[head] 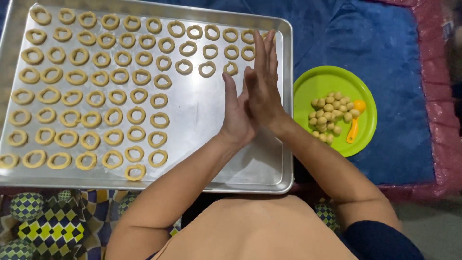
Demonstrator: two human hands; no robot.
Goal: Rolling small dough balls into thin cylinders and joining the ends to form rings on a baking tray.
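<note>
Left hand (237,115), right hand (263,86) pressed palm to palm — fingers straight, contents hidden — above baking tray (211,110).

One view, from my own head.
The camera looks steeply down, close over my hands (252,103), the metal baking tray (202,110) filling the left, a green plate (322,82) right.

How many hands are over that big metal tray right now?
2. The left hand sits lower and the right hand higher, pressed palm to palm above the bare right part of the tray. No other hands show.
</note>
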